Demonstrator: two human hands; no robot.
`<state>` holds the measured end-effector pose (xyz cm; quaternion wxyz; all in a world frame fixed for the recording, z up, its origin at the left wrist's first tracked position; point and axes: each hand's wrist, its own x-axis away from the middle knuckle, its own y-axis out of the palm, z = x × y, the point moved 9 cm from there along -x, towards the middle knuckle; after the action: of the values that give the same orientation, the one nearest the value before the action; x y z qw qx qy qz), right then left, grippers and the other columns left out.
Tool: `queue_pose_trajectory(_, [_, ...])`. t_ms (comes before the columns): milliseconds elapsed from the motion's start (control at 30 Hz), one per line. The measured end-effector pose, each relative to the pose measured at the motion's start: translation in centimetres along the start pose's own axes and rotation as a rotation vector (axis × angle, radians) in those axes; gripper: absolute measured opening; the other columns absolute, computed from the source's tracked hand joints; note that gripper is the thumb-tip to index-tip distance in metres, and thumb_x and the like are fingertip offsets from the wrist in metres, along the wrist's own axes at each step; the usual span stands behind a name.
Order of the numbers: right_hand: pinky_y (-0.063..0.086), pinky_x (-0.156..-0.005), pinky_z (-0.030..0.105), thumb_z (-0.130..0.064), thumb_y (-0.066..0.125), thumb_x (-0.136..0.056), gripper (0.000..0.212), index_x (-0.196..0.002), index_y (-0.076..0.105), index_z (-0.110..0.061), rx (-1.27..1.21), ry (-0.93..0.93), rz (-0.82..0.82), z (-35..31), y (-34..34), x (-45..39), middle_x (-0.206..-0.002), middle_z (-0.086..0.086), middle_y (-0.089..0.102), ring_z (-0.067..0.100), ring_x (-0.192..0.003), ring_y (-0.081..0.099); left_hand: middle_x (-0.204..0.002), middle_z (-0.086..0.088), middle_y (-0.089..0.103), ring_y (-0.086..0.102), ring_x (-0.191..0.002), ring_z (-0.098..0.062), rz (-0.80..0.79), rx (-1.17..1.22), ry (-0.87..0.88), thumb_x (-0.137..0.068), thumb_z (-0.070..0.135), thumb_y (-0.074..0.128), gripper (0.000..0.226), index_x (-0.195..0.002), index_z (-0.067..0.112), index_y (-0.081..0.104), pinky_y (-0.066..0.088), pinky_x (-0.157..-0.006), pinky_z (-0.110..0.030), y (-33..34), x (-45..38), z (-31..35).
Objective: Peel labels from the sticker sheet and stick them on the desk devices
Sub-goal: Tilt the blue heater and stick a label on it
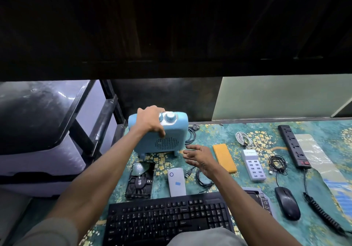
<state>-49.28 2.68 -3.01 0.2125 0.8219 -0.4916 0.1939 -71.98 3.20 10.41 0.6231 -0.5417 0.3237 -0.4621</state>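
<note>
Nearest, a black keyboard (167, 219) lies on the table (219, 133), which has a teal floral cover. Beyond it, a grey device (176, 181) carries a blue label (178, 183). The USB hub's (253, 164) printing is unreadable. Right hand (200, 159) hovers, fingers spread wide, holding nothing. Left hand (150, 120) grips the blue heater's (162, 133) top. The room behind is dark.

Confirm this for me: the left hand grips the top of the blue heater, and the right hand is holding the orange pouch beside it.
Not quite. The left hand does grip the top of the blue heater, but the right hand holds nothing: the head view shows it open, fingers spread, hovering over the desk to the left of the orange pouch, which lies flat and untouched.
</note>
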Motion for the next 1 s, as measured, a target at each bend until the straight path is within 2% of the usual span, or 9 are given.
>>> queue_pose_trajectory(167, [0.061, -0.079, 0.036, 0.007, 0.065, -0.088, 0.029, -0.114, 0.068, -0.004, 0.051, -0.007, 0.038, 0.7, -1.1, -0.3, -0.112, 0.022, 0.074, 0.029, -0.092, 0.072, -0.091, 0.010, 0.063, 0.061, -0.100, -0.024, -0.051, 0.003, -0.052, -0.032, 0.043, 0.092, 0.072, -0.097, 0.035, 0.064, 0.039, -0.088, -0.043, 1.2, 0.3, -1.3])
queue_pose_trajectory(300, [0.060, -0.070, 0.033, -0.001, 0.069, -0.090, 0.024, -0.114, 0.069, -0.003, 0.048, -0.008, 0.049, 0.7, -0.9, -0.2, -0.106, 0.019, 0.074, 0.025, -0.088, 0.072, -0.120, -0.001, 0.054, 0.050, -0.120, -0.029, -0.048, -0.086, -0.077, -0.044, 0.042, 0.095, 0.097, -0.131, 0.037, 0.053, 0.037, -0.105, -0.052, 1.8, 0.9, -1.2])
queue_pose_trajectory(433, [0.060, -0.068, 0.032, -0.002, 0.069, -0.091, 0.019, -0.110, 0.070, -0.005, 0.031, -0.023, 0.065, 0.4, -0.7, 0.1, -0.101, 0.016, 0.074, 0.024, -0.085, 0.072, -0.125, -0.004, 0.046, 0.048, -0.119, -0.029, 0.113, -0.014, -0.071, -0.052, 0.023, 0.086, 0.090, -0.134, 0.029, 0.051, 0.026, -0.119, -0.056, 1.6, 2.3, -0.4])
queue_pose_trajectory(500, [0.061, -0.072, 0.034, -0.003, 0.067, -0.092, 0.019, -0.110, 0.070, -0.005, 0.023, -0.043, 0.069, 0.1, -0.8, 0.5, -0.099, 0.015, 0.074, 0.025, -0.087, 0.071, -0.119, -0.005, 0.052, 0.053, -0.111, -0.030, 0.314, 0.156, 0.018, -0.055, 0.017, 0.078, 0.072, -0.124, 0.020, 0.061, 0.034, -0.114, -0.055, 0.5, 3.8, 0.4])
queue_pose_trajectory(567, [0.060, -0.075, 0.035, -0.004, 0.066, -0.093, 0.016, -0.109, 0.070, -0.005, 0.011, -0.064, 0.074, -0.1, -0.8, 1.0, -0.096, 0.013, 0.073, 0.025, -0.086, 0.070, -0.106, -0.006, 0.059, 0.057, -0.098, -0.026, 0.564, 0.301, 0.124, -0.065, 0.016, 0.072, 0.040, -0.105, 0.012, 0.067, 0.049, -0.094, -0.043, -1.0, 6.6, 1.5])
queue_pose_trajectory(633, [0.059, -0.072, 0.033, -0.008, 0.068, -0.094, 0.012, -0.105, 0.071, -0.005, -0.007, -0.083, 0.081, 0.0, -0.7, 1.6, -0.092, 0.011, 0.072, 0.024, -0.083, 0.070, -0.090, -0.005, 0.062, 0.057, -0.085, -0.023, 0.706, 0.405, 0.135, -0.074, 0.015, 0.071, 0.014, -0.085, 0.009, 0.064, 0.047, -0.076, -0.032, -1.4, 9.3, 2.2])
queue_pose_trajectory(700, [0.059, -0.068, 0.030, -0.014, 0.069, -0.095, 0.007, -0.097, 0.070, -0.008, -0.030, -0.098, 0.089, 0.3, -0.8, 2.2, -0.088, 0.010, 0.071, 0.023, -0.080, 0.069, -0.077, -0.003, 0.061, 0.056, -0.075, -0.020, 0.709, 0.523, 0.087, -0.079, 0.015, 0.072, 0.015, -0.073, 0.011, 0.059, 0.046, -0.070, -0.032, -0.3, 10.9, 2.3])
queue_pose_trajectory(800, [0.058, -0.067, 0.031, -0.014, 0.069, -0.095, 0.010, -0.090, 0.068, -0.006, -0.074, -0.131, 0.092, 0.7, -1.4, 3.3, -0.078, 0.010, 0.068, 0.022, -0.070, 0.066, -0.067, -0.002, 0.059, 0.055, -0.064, -0.019, 0.610, 0.661, -0.016, -0.084, 0.019, 0.071, 0.024, -0.067, 0.010, 0.055, 0.047, -0.061, -0.036, 2.8, 12.1, 2.1])
queue_pose_trajectory(1000, [0.053, -0.058, 0.026, -0.007, 0.067, -0.093, 0.012, -0.082, 0.062, -0.008, -0.128, -0.151, 0.132, 1.1, -3.9, 6.3, -0.066, 0.006, 0.062, 0.019, -0.059, 0.059, -0.057, -0.018, 0.049, 0.040, -0.056, -0.017, 0.459, 0.966, -0.123, -0.088, 0.023, 0.056, 0.038, -0.060, 0.000, 0.045, 0.036, -0.052, -0.044, 8.5, 14.3, 3.6])
